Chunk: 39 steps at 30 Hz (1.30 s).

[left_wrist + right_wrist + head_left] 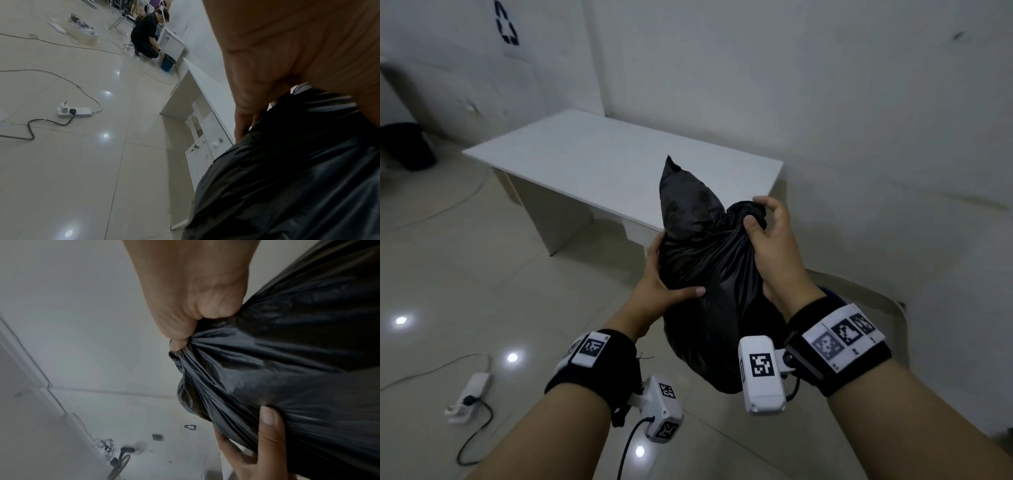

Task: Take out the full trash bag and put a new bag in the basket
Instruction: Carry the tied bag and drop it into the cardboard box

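Observation:
A full black trash bag [709, 291] hangs in the air in front of me, held by both hands. My left hand [671, 270] wraps round its left side, thumb across the front. My right hand [760, 212] pinches the gathered plastic at the bag's top right. A loose flap [681, 192] of the bag stands up between the hands. In the right wrist view my right hand [183, 340] bunches the neck of the bag [287, 353], and the left thumb [269, 426] presses the bag below. The left wrist view shows my fingers [244, 104] against the bag [287, 178].
A white table [585, 154] stands in the corner just beyond the bag. A power strip [469, 394] with cables lies on the tiled floor at left. A dark bin [404, 144] sits far left. Another person [146, 35] crouches by a blue basket [167, 63].

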Tool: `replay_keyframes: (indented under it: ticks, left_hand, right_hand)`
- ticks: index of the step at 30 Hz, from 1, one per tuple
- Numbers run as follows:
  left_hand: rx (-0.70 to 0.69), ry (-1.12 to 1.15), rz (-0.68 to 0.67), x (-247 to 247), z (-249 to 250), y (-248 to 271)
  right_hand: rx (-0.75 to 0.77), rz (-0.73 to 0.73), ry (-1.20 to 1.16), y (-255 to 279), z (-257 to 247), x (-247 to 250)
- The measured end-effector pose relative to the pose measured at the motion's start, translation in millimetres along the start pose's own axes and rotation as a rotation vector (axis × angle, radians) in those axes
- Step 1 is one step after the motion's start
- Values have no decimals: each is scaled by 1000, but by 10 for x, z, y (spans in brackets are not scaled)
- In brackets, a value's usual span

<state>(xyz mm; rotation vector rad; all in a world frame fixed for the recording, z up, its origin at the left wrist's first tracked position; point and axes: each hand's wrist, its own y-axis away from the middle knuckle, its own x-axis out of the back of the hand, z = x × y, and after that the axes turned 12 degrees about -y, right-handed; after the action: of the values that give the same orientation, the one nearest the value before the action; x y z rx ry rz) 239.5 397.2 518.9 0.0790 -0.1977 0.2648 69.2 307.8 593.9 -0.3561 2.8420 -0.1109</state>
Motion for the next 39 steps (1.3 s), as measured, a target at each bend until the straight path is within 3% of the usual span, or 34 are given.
replay_keyframes:
  ticks: [5,9,15,18,25,32,39]
  left_hand:
    - [-6,-14,7,1041,-151,-74]
    - [26,-37,49,1766,-275,-157]
    - [58,-55,99,2563,-395,-473]
    - [52,-71,117,2909,-427,-807]
    - [20,-63,184,3676,-427,-1601]
    - [-7,-30,248,4640,-459,-2227]
    - [-31,-36,212,5927,-588,-2961]
  right_hand:
    - [-13,-51,5,-8,238,-993]
    - [-3,-53,151,-101,501,-1623]
    - [-126,-400,298,-382,739,-2375]
    - [-58,-361,437,-755,923,-2668]
    - [76,-298,360,-1670,1111,-3496]
    - [99,-289,269,-2386,1338,-4539]
    - [109,-238,204,-3026,1700,-5784]
